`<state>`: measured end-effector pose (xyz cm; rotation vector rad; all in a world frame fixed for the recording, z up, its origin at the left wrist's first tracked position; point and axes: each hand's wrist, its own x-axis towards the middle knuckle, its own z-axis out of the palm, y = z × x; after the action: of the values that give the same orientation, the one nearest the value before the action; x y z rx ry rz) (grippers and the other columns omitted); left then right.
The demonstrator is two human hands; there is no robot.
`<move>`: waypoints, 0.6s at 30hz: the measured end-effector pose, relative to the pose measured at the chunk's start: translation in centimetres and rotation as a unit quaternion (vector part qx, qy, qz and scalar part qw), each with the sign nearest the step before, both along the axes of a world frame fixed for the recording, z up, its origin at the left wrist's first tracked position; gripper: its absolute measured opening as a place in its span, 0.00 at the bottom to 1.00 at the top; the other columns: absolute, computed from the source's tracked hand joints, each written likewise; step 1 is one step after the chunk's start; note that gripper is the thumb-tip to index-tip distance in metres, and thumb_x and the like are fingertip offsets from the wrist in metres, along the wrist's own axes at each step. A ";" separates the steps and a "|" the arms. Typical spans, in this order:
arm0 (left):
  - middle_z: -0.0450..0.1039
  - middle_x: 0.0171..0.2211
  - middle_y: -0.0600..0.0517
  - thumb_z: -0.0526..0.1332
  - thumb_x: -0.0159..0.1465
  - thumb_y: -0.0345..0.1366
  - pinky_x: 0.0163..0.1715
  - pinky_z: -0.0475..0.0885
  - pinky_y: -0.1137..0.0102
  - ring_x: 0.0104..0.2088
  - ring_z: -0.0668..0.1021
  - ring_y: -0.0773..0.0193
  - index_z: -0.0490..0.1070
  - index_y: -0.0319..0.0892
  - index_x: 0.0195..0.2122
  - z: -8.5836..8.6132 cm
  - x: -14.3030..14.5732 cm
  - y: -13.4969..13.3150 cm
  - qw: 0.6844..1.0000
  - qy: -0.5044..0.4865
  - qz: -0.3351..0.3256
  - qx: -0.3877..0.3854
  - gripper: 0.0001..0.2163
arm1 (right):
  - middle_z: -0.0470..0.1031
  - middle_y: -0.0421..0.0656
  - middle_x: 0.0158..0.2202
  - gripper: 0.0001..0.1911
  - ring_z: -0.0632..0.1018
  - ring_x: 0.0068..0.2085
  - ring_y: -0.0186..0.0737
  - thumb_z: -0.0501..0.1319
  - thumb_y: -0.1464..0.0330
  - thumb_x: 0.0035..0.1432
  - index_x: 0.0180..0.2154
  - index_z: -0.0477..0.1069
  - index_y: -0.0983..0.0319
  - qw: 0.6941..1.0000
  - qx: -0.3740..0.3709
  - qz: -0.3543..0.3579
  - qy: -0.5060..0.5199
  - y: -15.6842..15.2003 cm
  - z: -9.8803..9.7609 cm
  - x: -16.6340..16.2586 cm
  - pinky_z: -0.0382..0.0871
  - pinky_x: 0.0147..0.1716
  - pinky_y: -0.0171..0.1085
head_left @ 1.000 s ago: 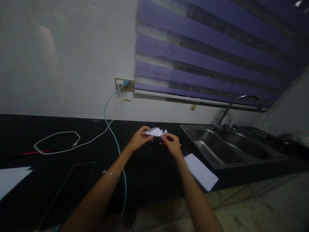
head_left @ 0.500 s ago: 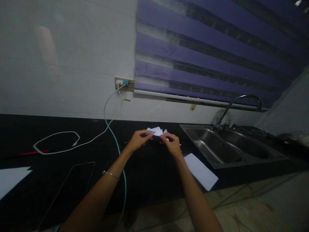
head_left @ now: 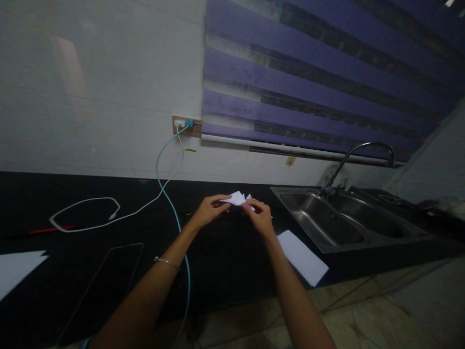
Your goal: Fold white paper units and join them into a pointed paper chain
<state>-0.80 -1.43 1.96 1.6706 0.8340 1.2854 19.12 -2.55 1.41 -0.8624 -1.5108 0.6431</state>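
Note:
A small piece of folded white paper [head_left: 237,198] with pointed corners is held up between my two hands, over the black counter [head_left: 225,261]. My left hand [head_left: 209,209] pinches its left end between thumb and fingers; a thin bracelet circles that wrist. On the paper's right side, my right hand [head_left: 258,214] grips with thumb and fingertips, covering part of it. Small white bits show just behind and beside the right hand; whether they belong to the held paper I cannot tell.
A folded white sheet [head_left: 302,258] lies right of my right forearm, before the steel sink [head_left: 327,218] and its faucet [head_left: 343,162]. At left lie white papers [head_left: 20,269], a red pen-like thing [head_left: 47,230] and a white cable [head_left: 87,228]. A teal cable [head_left: 170,203] passes under my left arm.
The folded paper has shifted slightly in my fingers, and its left part now looks flatter and narrower. Both hands stay in nearly the same place.

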 end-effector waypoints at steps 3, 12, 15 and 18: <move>0.77 0.33 0.46 0.63 0.57 0.43 0.17 0.64 0.76 0.21 0.72 0.70 0.76 0.38 0.41 0.1 -0.2 -0.2 0.999 0.027 0.017 -0.002 0.15 | 0.75 0.43 0.31 0.11 0.74 0.31 0.39 0.64 0.60 0.51 0.29 0.76 0.62 1.000 -0.005 0.008 -0.002 -0.2 0.2 0.0 0.70 0.29 0.36; 0.75 0.24 0.49 0.64 0.56 0.43 0.13 0.60 0.78 0.15 0.66 0.75 0.76 0.35 0.33 0.7 0.0 -0.4 1.000 -0.004 0.027 -0.006 0.14 | 0.74 0.41 0.23 0.13 0.75 0.23 0.37 0.64 0.59 0.50 0.27 0.75 0.63 0.998 -0.051 0.004 0.031 0.0 0.0 -0.2 0.70 0.25 0.36; 0.76 0.24 0.49 0.67 0.53 0.40 0.13 0.61 0.78 0.16 0.70 0.72 0.73 0.35 0.39 0.8 0.2 -0.3 0.998 -0.044 0.030 -0.020 0.16 | 0.74 0.41 0.23 0.12 0.75 0.23 0.37 0.66 0.60 0.49 0.32 0.76 0.63 0.995 -0.065 0.020 0.072 0.1 -0.1 -0.5 0.72 0.25 0.36; 0.76 0.25 0.50 0.68 0.51 0.39 0.13 0.60 0.78 0.16 0.70 0.72 0.68 0.37 0.47 0.8 0.1 -0.3 0.997 -0.069 0.027 -0.033 0.23 | 0.75 0.40 0.26 0.20 0.77 0.24 0.37 0.68 0.62 0.46 0.42 0.74 0.61 0.990 -0.077 0.036 0.109 0.1 -0.1 -0.7 0.74 0.25 0.37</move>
<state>-0.67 -1.76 2.76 1.4977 0.8334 1.3782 18.45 -2.49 1.33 -0.8274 -1.3116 0.8884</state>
